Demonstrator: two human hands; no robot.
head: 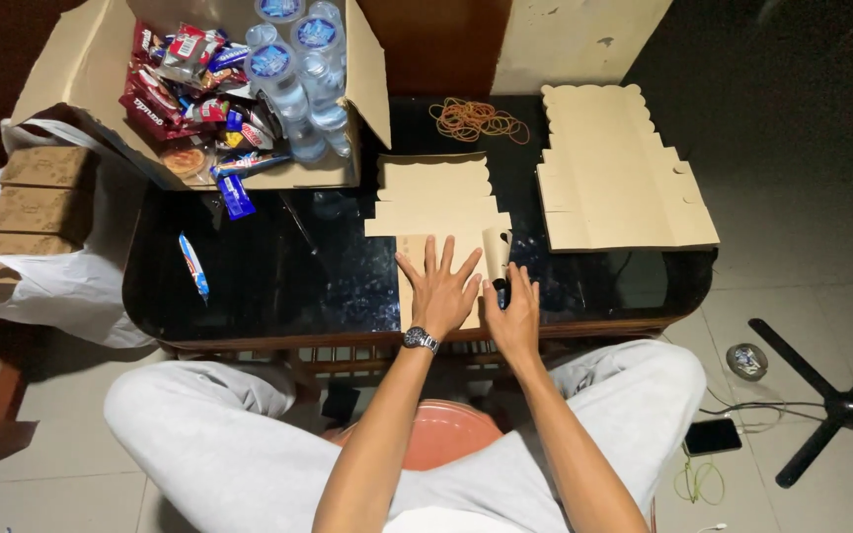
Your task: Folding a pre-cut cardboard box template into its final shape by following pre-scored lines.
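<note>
My left hand [439,284] lies flat with fingers spread on a flat brown cardboard box blank [433,202] on the black glass table [278,286]. Beside it, my right hand [515,311] bends up the blank's right flap [497,247] near the table's front edge. A wristwatch [420,340] is on my left wrist. My thighs in light grey trousers show below the table.
An open carton [81,69] of snack packs and water bottles [298,69] stands at the back left. A stack of flat box blanks [614,173] lies at right, rubber bands [476,120] behind. A blue snack bar [193,265] lies loose. A white bag with folded boxes [37,202] sits left; a phone [713,435] on the floor.
</note>
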